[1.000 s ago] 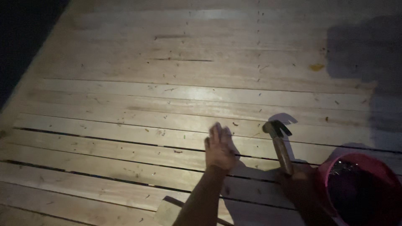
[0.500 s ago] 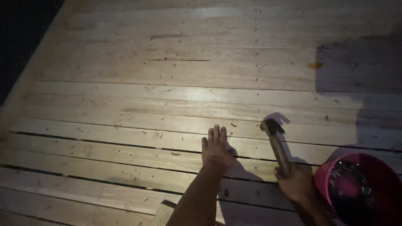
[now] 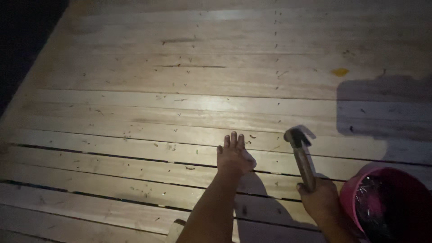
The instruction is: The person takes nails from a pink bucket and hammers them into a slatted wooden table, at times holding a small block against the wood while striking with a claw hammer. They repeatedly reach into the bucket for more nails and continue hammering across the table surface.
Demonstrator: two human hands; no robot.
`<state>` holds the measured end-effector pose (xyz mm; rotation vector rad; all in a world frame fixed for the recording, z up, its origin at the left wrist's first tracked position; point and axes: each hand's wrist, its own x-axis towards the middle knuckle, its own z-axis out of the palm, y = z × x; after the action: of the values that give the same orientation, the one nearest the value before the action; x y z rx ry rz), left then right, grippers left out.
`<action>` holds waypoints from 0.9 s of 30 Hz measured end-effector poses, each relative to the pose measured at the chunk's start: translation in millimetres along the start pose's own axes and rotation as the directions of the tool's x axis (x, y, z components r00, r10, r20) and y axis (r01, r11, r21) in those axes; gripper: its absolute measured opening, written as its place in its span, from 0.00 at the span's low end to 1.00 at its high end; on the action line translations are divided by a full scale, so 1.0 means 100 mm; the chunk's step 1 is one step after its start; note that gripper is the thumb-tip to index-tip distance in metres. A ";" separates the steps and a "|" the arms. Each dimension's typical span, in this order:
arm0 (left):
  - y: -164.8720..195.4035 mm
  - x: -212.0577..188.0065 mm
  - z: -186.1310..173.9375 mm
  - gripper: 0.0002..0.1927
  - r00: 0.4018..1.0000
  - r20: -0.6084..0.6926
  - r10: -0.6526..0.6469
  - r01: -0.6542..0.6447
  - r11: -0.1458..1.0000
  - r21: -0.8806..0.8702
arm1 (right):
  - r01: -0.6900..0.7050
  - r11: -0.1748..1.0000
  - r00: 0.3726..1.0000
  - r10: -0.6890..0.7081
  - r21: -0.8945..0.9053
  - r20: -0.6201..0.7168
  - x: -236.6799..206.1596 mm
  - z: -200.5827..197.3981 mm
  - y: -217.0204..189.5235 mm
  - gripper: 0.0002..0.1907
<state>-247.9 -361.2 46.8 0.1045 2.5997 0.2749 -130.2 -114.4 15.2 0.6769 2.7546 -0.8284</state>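
Here, left hand [image 3: 234,157] flat on planks [image 3: 135,108], right hand [image 3: 320,200] gripping hammer [image 3: 302,155] — bucket [image 3: 355,189] beside.

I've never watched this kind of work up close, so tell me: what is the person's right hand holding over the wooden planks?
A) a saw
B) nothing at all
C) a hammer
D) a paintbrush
C: the right hand grips the handle of a hammer, whose metal head points up over the planks, while the left hand lies flat on a board.

Left hand [image 3: 234,156] flat on planks [image 3: 135,112]; right hand [image 3: 320,201] grips hammer [image 3: 302,153] beside pink bucket [image 3: 355,189].
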 end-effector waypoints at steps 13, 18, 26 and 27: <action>-0.10 0.03 0.09 0.56 0.999 -0.002 0.034 -0.034 0.998 -0.051 | 0.146 0.989 0.984 -0.142 0.029 -0.107 -0.26 0.17 0.08 0.19; -0.11 0.01 0.12 0.54 0.996 -0.049 0.073 -0.074 0.997 -0.012 | 0.227 0.974 0.961 -0.225 -0.001 -0.161 -0.18 0.17 -0.01 0.20; -0.24 -0.39 0.38 0.43 0.979 -0.189 0.077 -0.107 0.983 -0.151 | -0.199 0.977 0.979 0.194 0.075 0.063 -0.51 0.06 -0.19 0.21; -0.25 -0.40 0.42 0.42 0.980 -0.187 0.073 -0.103 0.982 -0.156 | -0.183 0.977 0.982 0.177 0.113 0.066 -0.55 0.04 -0.22 0.20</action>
<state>-192.3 -383.4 25.2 0.1428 2.7423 0.5539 -92.7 -153.7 38.6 0.8960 2.5636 -0.9596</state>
